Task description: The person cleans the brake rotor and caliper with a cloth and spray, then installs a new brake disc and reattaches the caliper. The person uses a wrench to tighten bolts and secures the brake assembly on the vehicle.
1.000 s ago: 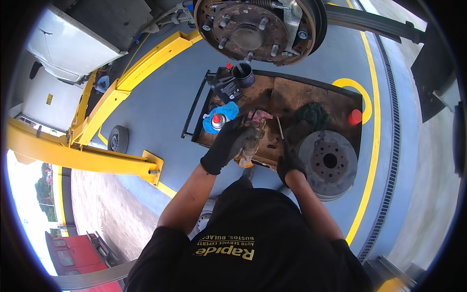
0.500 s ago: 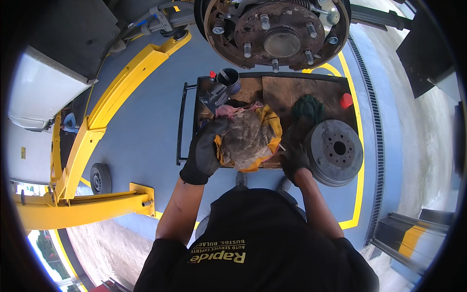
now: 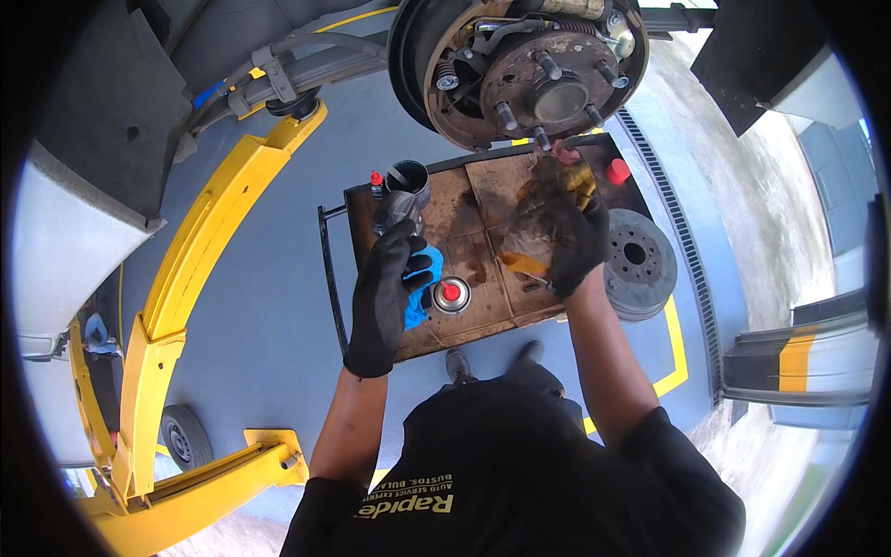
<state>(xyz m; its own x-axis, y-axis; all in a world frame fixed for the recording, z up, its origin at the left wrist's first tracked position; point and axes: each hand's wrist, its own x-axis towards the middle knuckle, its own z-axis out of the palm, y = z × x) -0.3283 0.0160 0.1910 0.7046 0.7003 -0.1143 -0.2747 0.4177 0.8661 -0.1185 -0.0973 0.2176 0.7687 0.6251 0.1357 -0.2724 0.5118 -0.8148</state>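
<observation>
My left hand point(image 3: 380, 297), in a dark glove, has its fingers curled on a bright blue cloth point(image 3: 419, 286) at the cart's left side. Just right of it stands an aerosol can point(image 3: 451, 293) with a red top. Beyond my fingers are a dark bottle point(image 3: 394, 215) and a black bucket point(image 3: 408, 178). My right hand point(image 3: 580, 243), also gloved, grips a bundle of grimy yellow and grey rags point(image 3: 529, 225) over the cardboard-topped cart point(image 3: 487, 297), left of a brake drum point(image 3: 640, 283). A red cap point(image 3: 617, 171) sits at the back right.
An exposed brake assembly and hub point(image 3: 520, 79) hang above the cart. A yellow lift arm point(image 3: 204, 232) runs along the left, with a loose wheel point(image 3: 186, 436) on the floor beside it. A striped post point(image 3: 794, 357) is at the right.
My left hand has left the rag bundle for the blue cloth. My right hand has taken the bundle up and rightward, uncovering the aerosol can. The view has shifted.
</observation>
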